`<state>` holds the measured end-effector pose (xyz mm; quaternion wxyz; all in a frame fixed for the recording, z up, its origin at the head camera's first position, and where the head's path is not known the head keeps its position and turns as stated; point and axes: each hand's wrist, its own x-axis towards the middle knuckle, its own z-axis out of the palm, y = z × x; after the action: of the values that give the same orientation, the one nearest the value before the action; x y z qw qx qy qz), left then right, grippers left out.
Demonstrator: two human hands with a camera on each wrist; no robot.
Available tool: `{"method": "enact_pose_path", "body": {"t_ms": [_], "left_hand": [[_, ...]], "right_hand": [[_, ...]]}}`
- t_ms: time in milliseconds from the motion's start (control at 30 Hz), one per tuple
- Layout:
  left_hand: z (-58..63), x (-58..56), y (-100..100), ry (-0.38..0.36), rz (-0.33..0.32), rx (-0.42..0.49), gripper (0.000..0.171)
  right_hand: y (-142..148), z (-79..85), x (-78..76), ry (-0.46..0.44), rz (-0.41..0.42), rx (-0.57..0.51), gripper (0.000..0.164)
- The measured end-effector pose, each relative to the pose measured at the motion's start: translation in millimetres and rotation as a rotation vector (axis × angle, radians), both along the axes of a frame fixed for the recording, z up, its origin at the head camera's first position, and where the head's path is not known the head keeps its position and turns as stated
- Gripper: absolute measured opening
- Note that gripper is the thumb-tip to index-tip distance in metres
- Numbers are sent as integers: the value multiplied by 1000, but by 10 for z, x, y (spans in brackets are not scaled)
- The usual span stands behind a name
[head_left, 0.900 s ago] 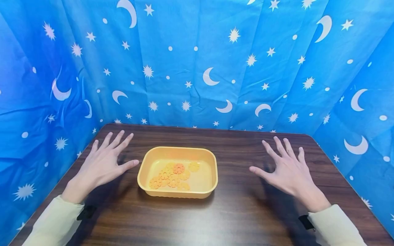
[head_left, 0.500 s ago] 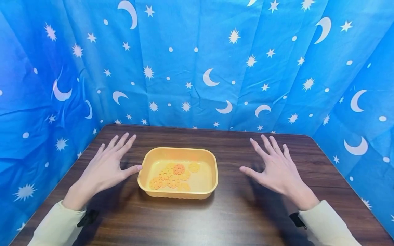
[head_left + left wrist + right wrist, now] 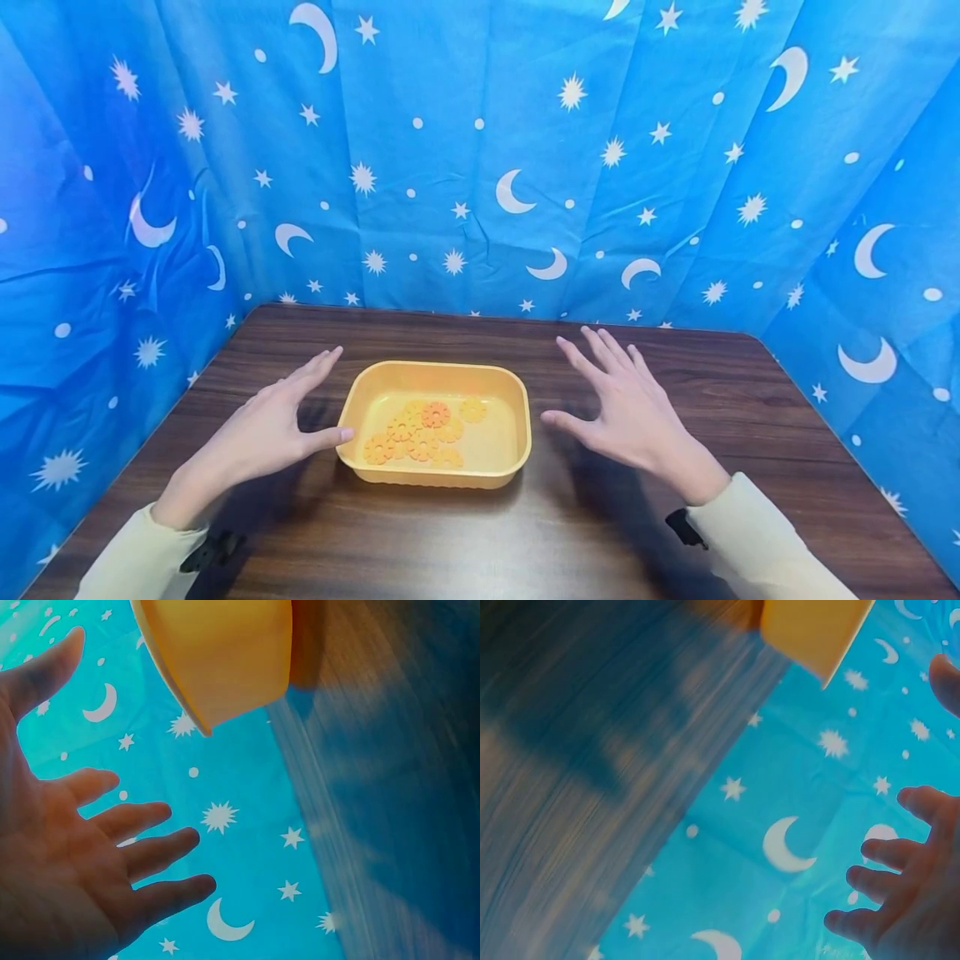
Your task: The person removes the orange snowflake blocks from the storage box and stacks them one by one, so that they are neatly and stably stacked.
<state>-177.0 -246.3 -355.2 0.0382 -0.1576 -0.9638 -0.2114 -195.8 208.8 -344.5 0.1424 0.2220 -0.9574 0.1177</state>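
A yellow rectangular plastic tub (image 3: pixel 435 477) stands on the dark wooden table. Several flat, notched, flower-like discs in yellow and orange lie in it, one deeper orange disc (image 3: pixel 435 415) among them. My left hand (image 3: pixel 262 429) is at the tub's left side, its thumb tip overlapping the rim in the head view and its fingers extended. On the other side my right hand (image 3: pixel 626 408) hovers with fingers spread, the thumb tip a short way from the tub's right wall. In both wrist views the palms hold nothing, and the tub's wall (image 3: pixel 232 660) shows beyond the left thumb.
The wood-grain table (image 3: pixel 480 550) runs back to a blue curtain (image 3: pixel 450 150) with white moons and stars, which also closes off both sides. Each wrist wears a dark strapped device, the left one (image 3: pixel 213 550) partly under the pale sleeve (image 3: pixel 138 554).
Both hands have moved inward toward the tub, the right one travelling farther left. The left hand has turned more on edge, its thumb now over the rim in view. The tub stays in place.
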Motion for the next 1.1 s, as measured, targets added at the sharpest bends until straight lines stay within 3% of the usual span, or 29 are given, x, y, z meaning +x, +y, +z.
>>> {"method": "enact_pose_path", "body": {"t_ms": [233, 533, 667, 833, 1100], "left_hand": [[-81, 13, 7, -19, -33, 68, 112], [-177, 1, 27, -94, -56, 132, 117], [-219, 0, 30, -121, -68, 142, 117], [-248, -12, 53, -144, -82, 157, 117], [-241, -34, 58, -174, -80, 150, 118]], "right_hand": [[-266, 28, -40, -19, 93, -20, 100], [-616, 3, -89, -129, 223, -35, 93], [-775, -16, -148, -210, 315, -32, 89], [-946, -40, -209, -333, 357, -33, 80], [-1178, -110, -286, -450, 419, -72, 70]]}}
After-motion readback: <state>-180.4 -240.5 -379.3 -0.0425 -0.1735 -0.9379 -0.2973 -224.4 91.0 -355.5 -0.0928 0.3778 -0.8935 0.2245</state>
